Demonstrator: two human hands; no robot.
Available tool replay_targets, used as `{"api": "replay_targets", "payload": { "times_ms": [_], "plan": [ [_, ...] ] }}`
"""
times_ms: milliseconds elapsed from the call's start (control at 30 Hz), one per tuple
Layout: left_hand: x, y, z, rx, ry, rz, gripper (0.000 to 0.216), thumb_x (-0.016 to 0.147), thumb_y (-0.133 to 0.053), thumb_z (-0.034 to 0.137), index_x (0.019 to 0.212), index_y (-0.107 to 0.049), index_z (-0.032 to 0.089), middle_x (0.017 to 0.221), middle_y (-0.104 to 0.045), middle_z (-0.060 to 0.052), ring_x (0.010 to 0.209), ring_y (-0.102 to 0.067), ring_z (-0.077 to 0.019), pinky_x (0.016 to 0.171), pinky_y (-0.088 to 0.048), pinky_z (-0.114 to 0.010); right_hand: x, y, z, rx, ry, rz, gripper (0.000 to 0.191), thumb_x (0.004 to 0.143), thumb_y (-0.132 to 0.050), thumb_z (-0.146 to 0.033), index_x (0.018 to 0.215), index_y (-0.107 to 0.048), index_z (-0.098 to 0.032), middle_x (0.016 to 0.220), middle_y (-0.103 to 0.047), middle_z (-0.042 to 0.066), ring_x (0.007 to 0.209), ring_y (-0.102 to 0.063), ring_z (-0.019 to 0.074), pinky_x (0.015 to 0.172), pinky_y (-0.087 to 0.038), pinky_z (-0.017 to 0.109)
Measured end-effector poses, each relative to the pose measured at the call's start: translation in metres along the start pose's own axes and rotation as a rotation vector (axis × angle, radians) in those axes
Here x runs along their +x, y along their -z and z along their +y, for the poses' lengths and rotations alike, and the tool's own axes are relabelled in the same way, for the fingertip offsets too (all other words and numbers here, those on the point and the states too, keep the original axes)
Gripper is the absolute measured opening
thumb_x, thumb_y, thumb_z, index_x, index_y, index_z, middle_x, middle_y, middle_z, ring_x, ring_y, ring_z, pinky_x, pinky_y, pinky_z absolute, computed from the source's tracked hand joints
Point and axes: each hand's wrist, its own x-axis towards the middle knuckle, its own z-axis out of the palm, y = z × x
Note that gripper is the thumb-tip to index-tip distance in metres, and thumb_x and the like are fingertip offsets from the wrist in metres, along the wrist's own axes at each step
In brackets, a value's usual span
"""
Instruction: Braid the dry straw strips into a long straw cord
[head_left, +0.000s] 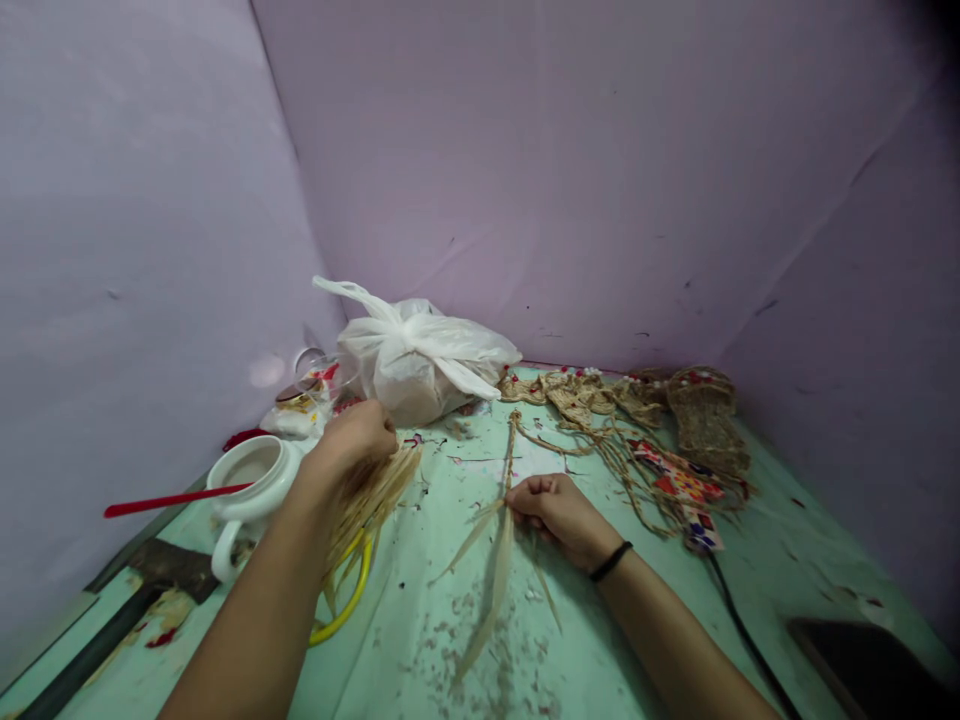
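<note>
My right hand (559, 515), with a black band on its wrist, pinches a thin braided cord (511, 455) of dry plant fibre at its lower end. Loose pale husk strips (491, 590) fan out below the pinch towards me. The cord's far end has a small knot and lies on the green tabletop (420, 620). On the left, my left hand (360, 432) is closed over the top of a bundle of dry husk strips (382, 490). Its fingertips are partly hidden, and the strips hang out beneath it. A yellow ring (352, 600) shows under the bundle.
A white mug-like pot (259, 480) with a red stick (176, 500) stands left, near a hammer (169, 570). A tied white plastic bag (420, 360) sits behind. Woven pieces (577, 395), loose cords (622, 480) and patterned cloth (679, 480) lie right. A dark flat object (862, 665) is front right.
</note>
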Motion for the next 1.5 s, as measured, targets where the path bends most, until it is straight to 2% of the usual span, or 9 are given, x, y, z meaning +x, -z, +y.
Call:
{"api": "replay_targets", "payload": {
  "times_ms": [167, 300, 500, 667, 833, 933, 1167, 1300, 1500],
  "plan": [
    [0.010, -0.023, 0.010, 0.063, 0.049, 0.053, 0.018, 0.052, -0.056, 0.024, 0.066, -0.064, 0.015, 0.075, -0.064, -0.013, 0.070, -0.058, -0.0235, 0.056, -0.037, -0.026, 0.000, 0.000, 0.000, 0.013, -0.009, 0.003, 0.010, 0.058, -0.055, -0.017, 0.050, -0.054, -0.012, 0.037, -0.044, -0.003, 0.030, -0.029, 0.0026, 0.032, -0.018, 0.018],
    [0.012, -0.024, 0.009, 0.058, 0.070, 0.077, 0.015, 0.053, -0.054, 0.021, 0.063, -0.063, 0.013, 0.071, -0.063, -0.013, 0.068, -0.057, -0.0219, 0.056, -0.037, -0.025, 0.001, 0.001, 0.000, 0.004, -0.010, 0.006, 0.009, 0.058, -0.054, -0.016, 0.050, -0.054, -0.012, 0.037, -0.044, -0.003, 0.030, -0.029, 0.0026, 0.032, -0.017, 0.018],
    [0.003, -0.012, 0.022, -0.435, -0.234, -0.041, 0.021, 0.055, -0.055, 0.030, 0.064, -0.063, 0.013, 0.056, -0.054, 0.000, 0.053, -0.046, -0.0107, 0.051, -0.033, -0.020, 0.002, 0.001, 0.000, 0.012, 0.017, -0.002, 0.012, 0.058, -0.054, -0.015, 0.048, -0.052, -0.012, 0.038, -0.046, -0.002, 0.030, -0.029, 0.0020, 0.032, -0.018, 0.018],
    [-0.007, -0.027, 0.055, -0.763, -0.311, -0.347, 0.027, 0.052, -0.061, 0.037, 0.060, -0.058, 0.012, 0.045, -0.041, 0.005, 0.042, -0.032, -0.0051, 0.043, -0.026, -0.019, 0.000, 0.001, -0.002, 0.055, 0.028, -0.014, 0.010, 0.057, -0.054, -0.014, 0.048, -0.053, -0.011, 0.038, -0.046, -0.003, 0.030, -0.029, 0.0024, 0.033, -0.018, 0.018],
    [-0.011, -0.046, 0.071, -0.845, -0.311, -0.579, 0.025, 0.050, -0.062, 0.036, 0.057, -0.056, 0.012, 0.043, -0.041, 0.005, 0.039, -0.030, -0.0040, 0.040, -0.022, -0.019, 0.002, 0.002, -0.001, 0.071, 0.031, -0.026, 0.010, 0.056, -0.052, -0.012, 0.046, -0.053, -0.011, 0.037, -0.045, -0.003, 0.031, -0.029, 0.0025, 0.033, -0.019, 0.018],
    [-0.008, -0.053, 0.071, -0.783, -0.299, -0.525, 0.020, 0.052, -0.059, 0.031, 0.056, -0.058, 0.011, 0.042, -0.040, 0.005, 0.039, -0.031, -0.0048, 0.040, -0.023, -0.019, 0.003, 0.002, 0.000, 0.082, 0.034, -0.032, 0.009, 0.056, -0.052, -0.013, 0.047, -0.054, -0.011, 0.038, -0.046, -0.003, 0.031, -0.030, 0.0027, 0.033, -0.020, 0.018],
    [-0.001, -0.059, 0.069, -0.472, -0.278, -0.203, 0.016, 0.056, -0.051, 0.022, 0.058, -0.064, 0.012, 0.047, -0.047, 0.003, 0.044, -0.037, -0.0066, 0.043, -0.026, -0.019, -0.002, 0.002, -0.003, 0.086, 0.011, -0.025, 0.013, 0.058, -0.055, -0.014, 0.046, -0.052, -0.012, 0.036, -0.045, -0.004, 0.030, -0.029, 0.0021, 0.032, -0.019, 0.018],
    [0.002, -0.047, 0.060, -0.575, -0.284, -0.253, 0.016, 0.057, -0.054, 0.026, 0.059, -0.063, 0.013, 0.045, -0.044, 0.003, 0.044, -0.034, -0.0065, 0.043, -0.026, -0.019, -0.003, 0.001, -0.005, 0.075, 0.008, -0.027, 0.014, 0.059, -0.054, -0.013, 0.046, -0.052, -0.012, 0.036, -0.044, -0.004, 0.029, -0.028, 0.0015, 0.032, -0.017, 0.018],
    [0.002, -0.024, 0.044, -0.683, -0.193, -0.208, 0.017, 0.054, -0.060, 0.030, 0.055, -0.059, 0.013, 0.045, -0.043, 0.004, 0.043, -0.032, -0.0054, 0.043, -0.025, -0.020, -0.001, 0.001, -0.004, 0.062, -0.001, -0.007, 0.013, 0.059, -0.055, -0.013, 0.046, -0.053, -0.011, 0.037, -0.046, -0.003, 0.030, -0.029, 0.0018, 0.033, -0.019, 0.018]
  ]
}}
